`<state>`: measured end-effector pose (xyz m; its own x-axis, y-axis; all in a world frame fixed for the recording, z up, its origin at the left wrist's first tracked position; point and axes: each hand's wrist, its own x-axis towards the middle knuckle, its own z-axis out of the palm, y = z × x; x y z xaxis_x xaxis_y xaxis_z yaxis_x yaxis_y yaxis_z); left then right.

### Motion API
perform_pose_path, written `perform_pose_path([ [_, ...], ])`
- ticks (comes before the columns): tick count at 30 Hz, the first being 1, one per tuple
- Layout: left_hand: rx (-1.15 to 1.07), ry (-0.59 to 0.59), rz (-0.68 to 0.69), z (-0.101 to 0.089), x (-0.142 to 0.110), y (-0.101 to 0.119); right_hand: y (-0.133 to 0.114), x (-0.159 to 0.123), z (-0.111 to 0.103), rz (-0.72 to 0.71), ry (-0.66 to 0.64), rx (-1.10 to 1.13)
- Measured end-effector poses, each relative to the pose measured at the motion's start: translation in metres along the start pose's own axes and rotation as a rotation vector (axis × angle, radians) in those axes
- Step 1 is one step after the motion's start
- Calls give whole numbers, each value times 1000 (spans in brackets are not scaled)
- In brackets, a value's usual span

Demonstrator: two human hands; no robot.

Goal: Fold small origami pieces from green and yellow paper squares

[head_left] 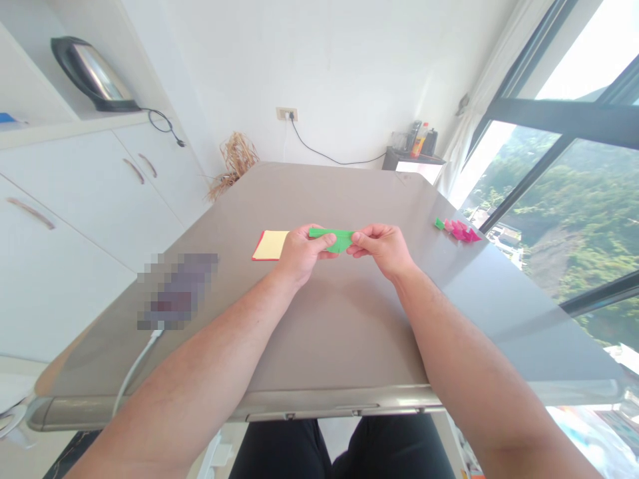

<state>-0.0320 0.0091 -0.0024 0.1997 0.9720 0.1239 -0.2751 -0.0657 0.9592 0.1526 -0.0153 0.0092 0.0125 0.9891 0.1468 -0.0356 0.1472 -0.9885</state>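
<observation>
A folded piece of green paper (pixel 342 240) is held above the middle of the table, stretched between both my hands. My left hand (pixel 303 251) grips its left part, thumb on top and fingers beneath. The right end of the paper is pinched between thumb and fingers of my right hand (pixel 382 247). Partly behind my left hand lies a stack of pale yellow paper (pixel 269 245) with a red edge. Toward the table's right edge sit several folded pink paper pieces (pixel 462 231) in a row, with a small green piece (pixel 439 224) at their left end.
The grey table (pixel 339 332) spans the view. A blurred-out flat object (pixel 180 293) with a white cable (pixel 134 366) lies at left. A small stand (pixel 413 159) with bottles is beyond the far right corner. Windows line the right side; a kettle (pixel 97 73) stands on a left shelf.
</observation>
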Motion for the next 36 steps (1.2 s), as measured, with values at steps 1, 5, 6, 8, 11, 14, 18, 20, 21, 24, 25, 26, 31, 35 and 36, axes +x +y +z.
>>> perform_pose_path([
  [1, 2, -4, 0, 0, 0, -1, 1, 0, 0, -10, -1, -15],
  [5, 41, -31, 10, 1, 0, -5, 4, 1, -2, -44, -24, -120],
  [6, 51, -38, 15, 2, 0, -6, 4, 1, -2, -53, -22, -153],
  [8, 57, -47, 23, 4, -1, -8, 3, 0, -1, -74, -8, -202],
  [11, 53, -49, 27, 5, -1, -9, 1, -3, 1, -94, 2, -245],
  [14, 73, -56, 32, 4, 0, -10, -1, -5, 5, -105, 3, -334],
  [18, 91, -73, 37, 3, 0, -11, 0, -6, 8, -132, 54, -411],
  [20, 80, -62, 34, 3, -1, -11, 0, -6, 9, -129, 90, -405],
  [21, 74, -53, 33, 3, -1, -11, 1, -6, 9, -124, 101, -401],
  [24, 71, -39, 30, 3, -1, -11, 3, -6, 10, -116, 95, -390],
  [25, 72, -44, 29, 3, -1, -12, 4, -6, 11, -119, 86, -390],
  [26, 74, -53, 25, 3, -1, -12, 4, -6, 11, -124, 82, -391],
  [31, 54, -57, 2, 5, -2, -11, 7, -7, 12, -149, 116, -411],
  [35, 49, -57, 29, 4, -3, -10, 9, -7, 12, -149, 84, -394],
  [36, 61, -55, 30, 4, -3, -10, 10, -7, 12, -150, 80, -401],
])
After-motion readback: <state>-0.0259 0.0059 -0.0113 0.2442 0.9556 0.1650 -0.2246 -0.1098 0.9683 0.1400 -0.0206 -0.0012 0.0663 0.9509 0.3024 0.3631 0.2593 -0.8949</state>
